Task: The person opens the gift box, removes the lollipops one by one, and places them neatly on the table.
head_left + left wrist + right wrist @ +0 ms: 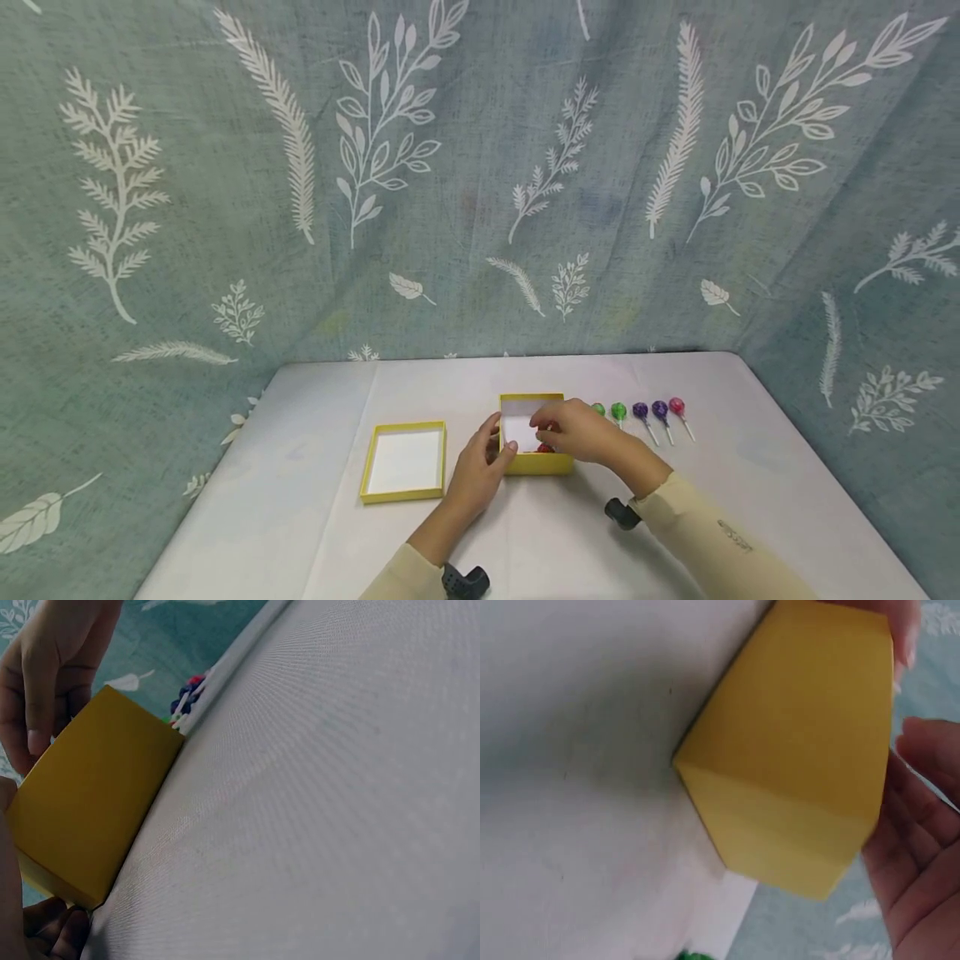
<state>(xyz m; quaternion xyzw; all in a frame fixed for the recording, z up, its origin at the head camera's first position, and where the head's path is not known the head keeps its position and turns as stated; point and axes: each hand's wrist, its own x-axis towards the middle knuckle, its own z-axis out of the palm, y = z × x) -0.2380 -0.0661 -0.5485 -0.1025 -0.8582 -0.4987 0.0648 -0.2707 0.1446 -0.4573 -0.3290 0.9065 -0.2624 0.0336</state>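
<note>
A yellow open box (536, 464) with a white inside stands on the table. My left hand (475, 469) holds it by its left side, the thumb at the near rim and the fingers along the outer wall. Over the box's right side reaches my right hand (581, 429), its loosely bent fingers dipping inside. Red lollipops (545, 448) lie in the box just below these fingers, partly hidden by the hand and the near wall. In the right wrist view the right hand (922, 847) shows a gap between thumb and fingers, with the fingertips partly behind the box wall.
Left of the box lies a yellow-rimmed lid (405, 462), white inside up. A row of lollipops stretches to the right: green ones (618, 411), purple ones (660, 408) and a pink one (677, 406). A leaf-patterned cloth (465, 208) hangs behind the white table (750, 483).
</note>
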